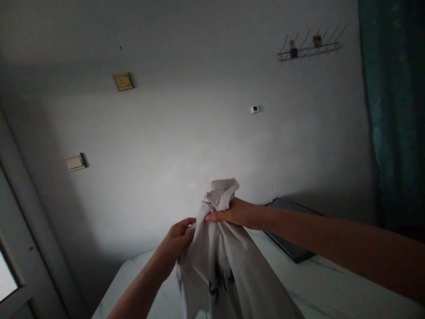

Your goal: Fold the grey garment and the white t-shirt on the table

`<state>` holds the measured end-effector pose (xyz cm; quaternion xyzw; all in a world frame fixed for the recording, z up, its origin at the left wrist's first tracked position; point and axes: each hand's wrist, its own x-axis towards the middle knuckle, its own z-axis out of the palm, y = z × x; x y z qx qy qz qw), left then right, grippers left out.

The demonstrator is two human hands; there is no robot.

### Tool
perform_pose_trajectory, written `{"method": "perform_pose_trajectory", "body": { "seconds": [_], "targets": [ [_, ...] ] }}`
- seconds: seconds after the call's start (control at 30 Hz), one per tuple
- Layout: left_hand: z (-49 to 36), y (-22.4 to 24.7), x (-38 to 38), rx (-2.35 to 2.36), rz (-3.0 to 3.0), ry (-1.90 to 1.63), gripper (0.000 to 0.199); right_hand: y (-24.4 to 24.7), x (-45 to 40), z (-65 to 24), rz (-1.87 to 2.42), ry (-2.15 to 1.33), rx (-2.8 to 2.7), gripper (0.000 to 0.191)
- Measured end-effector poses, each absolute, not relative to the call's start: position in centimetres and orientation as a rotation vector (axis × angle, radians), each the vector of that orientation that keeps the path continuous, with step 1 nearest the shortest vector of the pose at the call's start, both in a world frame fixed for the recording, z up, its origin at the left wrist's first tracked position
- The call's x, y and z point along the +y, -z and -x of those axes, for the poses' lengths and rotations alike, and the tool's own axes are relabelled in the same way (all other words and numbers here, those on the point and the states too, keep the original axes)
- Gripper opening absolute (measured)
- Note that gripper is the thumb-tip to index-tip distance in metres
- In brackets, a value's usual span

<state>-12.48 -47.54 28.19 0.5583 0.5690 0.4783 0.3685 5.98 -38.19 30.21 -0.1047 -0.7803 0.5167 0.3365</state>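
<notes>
Just above the near edge of the white surface (292, 277), a crumpled white garment (215, 261) with a dark print hangs in a gathered bunch, its lower part draping down to the surface and its top bunched above the hands. The left hand (175, 241) is closed around a fold on the garment's left side, fingers curled into the cloth. The right hand (235, 213) reaches across from the right and is closed on the gathered top, its fingers lying flat across the bunch. Beyond the garment, a dark grey flat pad (288, 226) lies on the surface against the wall (186, 133). Higher on the wall are a light switch (75, 162), a socket (123, 81), a small white box (254, 109) and a wire hook rack (310, 48). A teal curtain (393, 110) hangs at the right, and a door frame (36, 230) runs along the left.
</notes>
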Motion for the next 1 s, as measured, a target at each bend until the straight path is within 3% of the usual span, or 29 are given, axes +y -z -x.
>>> {"method": "perform_pose_trajectory", "body": {
  "seconds": [0.1, 0.3, 0.57, 0.77, 0.87, 1.0],
  "targets": [
    [13.8, -30.1, -47.4, 1.654, -1.465, -1.431, 0.055, -31.6, -36.5, -7.9, 0.396, -1.406, -2.033, 0.030],
    [19.3, -36.3, -46.6, 2.144, -1.915, -1.647, 0.039, -33.6, -30.5, -11.4, 0.685, -1.224, -1.900, 0.008],
    [21.9, -43.9, -47.8, 2.573, -2.261, -1.401, 0.040, -38.0, -27.3, -12.8, 0.511, -0.819, -1.873, 0.033],
    [23.1, -43.2, -49.0, 2.740, -2.192, -1.186, 0.050, -39.2, -26.4, -13.4, 0.515, -0.593, -1.953, 0.048],
    [24.6, -41.7, -48.1, 2.690, -2.121, -0.909, 0.046, -38.3, -25.4, -12.7, 0.590, -0.400, -2.078, 0.044],
    [26.3, -41.2, -46.5, 2.636, -2.068, -0.962, 0.043, -37.9, -23.9, -12.0, 0.573, -0.208, -1.981, 0.034]
  ]
}}
